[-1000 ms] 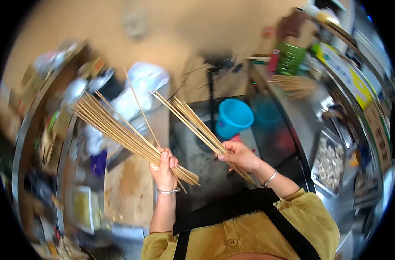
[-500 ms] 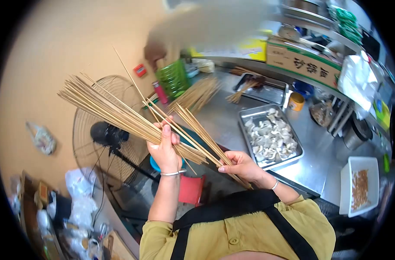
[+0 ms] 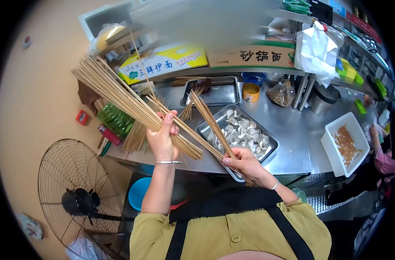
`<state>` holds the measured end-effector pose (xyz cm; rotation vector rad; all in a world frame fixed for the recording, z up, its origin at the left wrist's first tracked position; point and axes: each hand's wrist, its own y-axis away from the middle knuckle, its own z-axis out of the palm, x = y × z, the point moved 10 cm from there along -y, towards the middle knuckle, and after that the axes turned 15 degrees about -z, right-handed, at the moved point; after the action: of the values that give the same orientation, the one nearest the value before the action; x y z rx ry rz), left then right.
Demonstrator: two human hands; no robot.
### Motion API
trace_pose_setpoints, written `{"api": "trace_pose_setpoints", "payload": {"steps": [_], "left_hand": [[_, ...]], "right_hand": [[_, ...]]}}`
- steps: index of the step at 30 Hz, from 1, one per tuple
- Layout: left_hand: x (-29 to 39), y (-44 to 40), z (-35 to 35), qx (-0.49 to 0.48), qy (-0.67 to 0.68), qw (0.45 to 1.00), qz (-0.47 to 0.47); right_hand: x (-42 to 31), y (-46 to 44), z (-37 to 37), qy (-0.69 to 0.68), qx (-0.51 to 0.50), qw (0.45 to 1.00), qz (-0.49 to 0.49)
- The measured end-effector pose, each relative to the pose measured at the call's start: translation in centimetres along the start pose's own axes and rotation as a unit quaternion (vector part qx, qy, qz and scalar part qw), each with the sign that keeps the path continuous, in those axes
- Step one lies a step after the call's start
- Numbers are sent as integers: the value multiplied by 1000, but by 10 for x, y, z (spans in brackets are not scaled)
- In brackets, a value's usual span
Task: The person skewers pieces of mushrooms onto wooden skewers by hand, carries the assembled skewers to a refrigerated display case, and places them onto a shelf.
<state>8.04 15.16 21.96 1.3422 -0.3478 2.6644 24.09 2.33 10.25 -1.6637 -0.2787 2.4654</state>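
Observation:
My left hand [image 3: 162, 138] is closed around a large bundle of bamboo skewers [image 3: 117, 93], fanned out toward the upper left. One thin skewer sticks up steeply out of that bundle. My right hand [image 3: 248, 165] pinches a smaller bunch of skewers [image 3: 210, 120] pointing up and left. A few skewers run slantwise between the two hands, their tips close to the left bundle. Beyond my right hand, a metal tray [image 3: 273, 149] holds pale grey-white pieces that look like oyster mushrooms [image 3: 246, 132].
More skewers [image 3: 136, 138] lie on the steel counter [image 3: 288, 147] beside a green bottle pack [image 3: 115, 119]. Behind stand a second tray [image 3: 223, 99], a yellow tin [image 3: 250, 92] and cartons [image 3: 249, 56]. A white bin [image 3: 327, 141] with brown pieces, a person's pink sleeve [image 3: 384, 162] and a fan [image 3: 78, 201] flank me.
The view has swung to the right, so the fan sits lower left and a person appears at right. Both hands keep their skewers; the right bunch now overlaps the mushroom tray in view.

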Motion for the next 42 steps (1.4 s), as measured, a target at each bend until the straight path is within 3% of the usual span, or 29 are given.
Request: {"api": "trace_pose_setpoints", "payload": {"steps": [7,11,15,17,18,21,24,29,30,32,33,35,36,37,39,41,42], "left_hand": [[-4,-54,-15,-48,48,996,-56],[-3,-79,-37,-75,73,990,-96],[10,-98,-61,-65,78,990,-100],[18,-115,-82,-9,60,992,-109],[18,-124,-85,-34,87,988,-123],[16,-144,-88,-54,131,979,-146],[-7,-147,-89,-41,171,961,-214],[-19,-133,-85,-23,150,963,-222],[-20,-131,-84,-43,140,961,-233],[-15,-122,-83,-60,130,962,-234],[-12,-114,-84,-45,95,965,-241],[-11,-101,-97,-23,57,967,-246],[-4,-98,-106,-35,8,975,-218],[2,-95,-113,-50,-40,979,-193],[10,-87,-123,-74,-71,980,-169],[16,-78,-120,-80,-172,970,-154],[18,-75,-115,-76,-210,964,-146]], "right_hand": [[11,-36,3,41,71,996,-18],[23,-56,13,61,54,997,-3],[33,-70,34,46,13,999,11],[24,-77,33,49,17,999,5],[18,-84,21,60,33,998,-15],[-16,-103,18,173,58,963,-200],[-37,-119,71,258,-68,926,-266],[-89,-132,126,317,-127,821,-457],[-104,-133,127,315,-84,834,-444],[-142,-129,124,396,-42,777,-487],[-167,-126,111,361,2,738,-571],[-212,-125,81,230,94,739,-626],[-228,-126,68,233,111,739,-622],[-231,-134,56,168,103,783,-590],[-215,-158,62,184,67,859,-472],[-166,-192,67,238,50,895,-373],[-127,-212,67,214,50,940,-263]]}}
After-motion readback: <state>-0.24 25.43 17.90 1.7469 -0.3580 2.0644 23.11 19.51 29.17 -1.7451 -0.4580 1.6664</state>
